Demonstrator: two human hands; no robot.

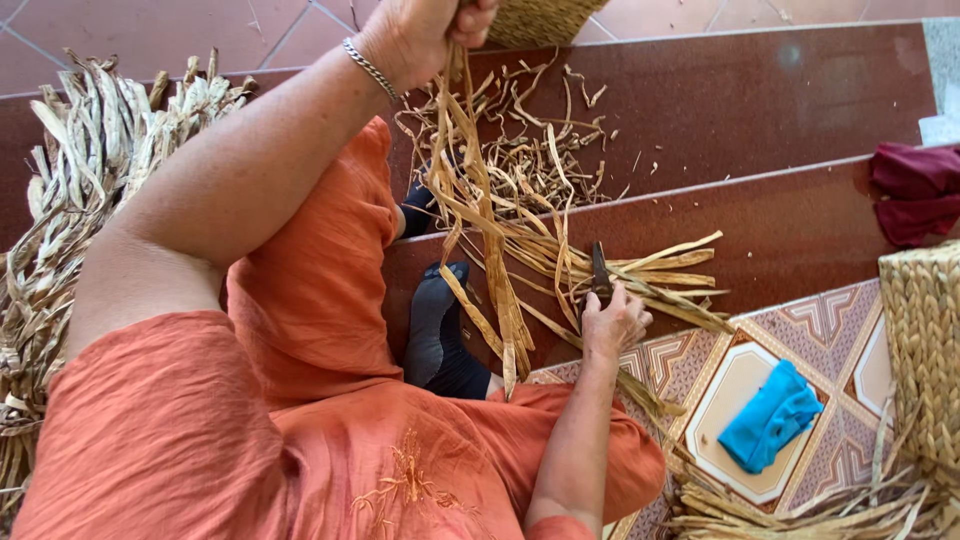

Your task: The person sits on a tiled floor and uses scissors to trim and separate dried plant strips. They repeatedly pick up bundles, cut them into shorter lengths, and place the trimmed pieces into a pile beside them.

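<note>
My left hand (425,30) is raised at the top of the view, closed around the upper ends of a bundle of dried straw strips (480,210) that hang down over my feet in dark socks. A metal bracelet sits on that wrist. My right hand (612,322) is lower, near the middle, gripping a small dark-bladed knife (599,270) whose blade points up into the strips. I sit on dark red steps in orange clothing.
Loose straw scraps (530,140) litter the upper step. A large pile of dried leaves (70,200) lies at left. A woven basket (925,350) stands at right, a blue cloth (770,415) lies on the patterned tiles, a maroon cloth (915,190) on the step, another basket (540,20) at top.
</note>
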